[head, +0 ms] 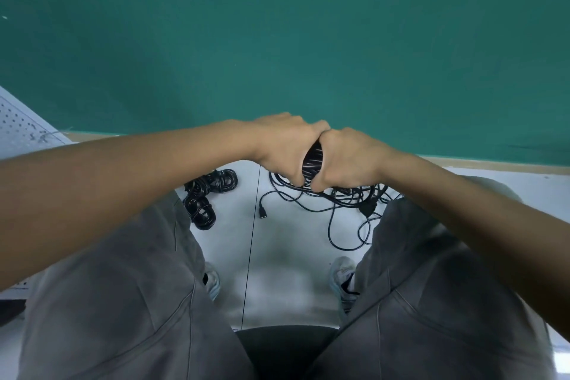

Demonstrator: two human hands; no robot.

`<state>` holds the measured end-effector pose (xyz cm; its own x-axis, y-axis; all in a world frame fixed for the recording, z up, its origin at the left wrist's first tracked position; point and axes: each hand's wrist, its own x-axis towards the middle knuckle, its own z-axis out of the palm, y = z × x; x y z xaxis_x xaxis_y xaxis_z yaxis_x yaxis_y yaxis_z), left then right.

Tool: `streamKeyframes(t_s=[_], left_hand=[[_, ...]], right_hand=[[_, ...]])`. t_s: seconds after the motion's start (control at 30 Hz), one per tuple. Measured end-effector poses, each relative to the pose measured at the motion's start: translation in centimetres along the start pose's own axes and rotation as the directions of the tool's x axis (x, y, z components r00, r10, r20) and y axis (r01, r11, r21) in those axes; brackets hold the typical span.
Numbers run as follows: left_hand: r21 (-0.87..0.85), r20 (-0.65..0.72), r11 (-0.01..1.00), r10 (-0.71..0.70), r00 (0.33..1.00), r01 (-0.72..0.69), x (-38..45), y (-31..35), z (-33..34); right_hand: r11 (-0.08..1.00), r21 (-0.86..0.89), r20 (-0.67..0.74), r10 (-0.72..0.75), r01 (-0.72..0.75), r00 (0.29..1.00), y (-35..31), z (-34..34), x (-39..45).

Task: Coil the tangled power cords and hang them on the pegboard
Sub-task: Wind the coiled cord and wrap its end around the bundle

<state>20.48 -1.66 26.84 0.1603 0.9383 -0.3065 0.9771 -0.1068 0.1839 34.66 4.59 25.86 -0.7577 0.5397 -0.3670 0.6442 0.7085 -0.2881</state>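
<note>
- Cords, black and thin: one bundle [312,163] sits clamped between my two hands, held out in front of me above the floor, its wound strands showing in the gap between my palms.
- My left hand [283,148] curls its fingers around the left side of that bundle; my right hand [348,157] curls around the right side, knuckles touching the left hand's at the top (both fists closed on the same coil).
- A tangled heap of loose cords [348,210] lies on the floor just below my right hand, with a plug end [262,213] trailing off to its left; a strand appears to run from the bundle down into this heap.
- Two finished coils [209,191] rest on the floor to the left, near my left knee, touching each other.
- Handling, as I judge it: the cords look light, limp and slightly springy, so a coil will loosen unless gripped across all its turns at once; the best hold is around the waist of the bundle, not at a plug.
- Floor [287,256]: pale, smooth and glossy, with a dark seam running between my shoes.
- Pegboard [18,129]: white and perforated, at the far left edge, well apart from my hands.
- Wall [277,25]: plain green, meeting the floor at a tan skirting strip.
</note>
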Motion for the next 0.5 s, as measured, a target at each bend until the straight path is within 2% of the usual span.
streamKeyframes(t_s=[0.1,0.17,0.23,0.3,0.33,0.43,0.5], left_hand=[[-0.036,-0.049,0.999,0.001,0.999,-0.003,-0.3,-0.1,0.0],[-0.063,-0.056,0.998,-0.003,0.998,-0.001,-0.6,-0.3,-0.2],[-0.072,-0.066,0.997,-0.022,0.998,0.017,-1.0,-0.6,-0.4],[-0.092,-0.071,0.995,-0.035,0.997,0.029,-1.3,-1.0,-0.4],[-0.102,-0.070,0.994,-0.039,0.997,0.031,-1.4,-1.2,-0.4],[-0.122,-0.060,0.991,-0.068,0.996,0.060,-1.8,-1.8,-0.3],[-0.147,-0.053,0.986,-0.081,0.995,0.073,-2.1,-2.2,-0.1]], right_hand=[[0.996,0.077,0.025,-0.057,0.054,0.998,0.1,-1.2,-0.2],[0.954,0.283,0.109,-0.132,0.096,0.985,1.0,-2.2,-0.3],[0.829,0.554,0.177,-0.212,0.081,0.961,2.4,-3.0,-0.7],[0.699,0.715,0.200,-0.239,0.025,0.950,3.6,-3.2,-1.1],[0.688,0.726,0.209,-0.238,0.013,0.948,4.0,-3.3,-1.3],[0.786,0.615,0.197,-0.235,0.066,0.952,4.8,-3.7,-1.4],[0.795,0.602,0.184,-0.229,0.074,0.956,5.5,-3.9,-1.1]])
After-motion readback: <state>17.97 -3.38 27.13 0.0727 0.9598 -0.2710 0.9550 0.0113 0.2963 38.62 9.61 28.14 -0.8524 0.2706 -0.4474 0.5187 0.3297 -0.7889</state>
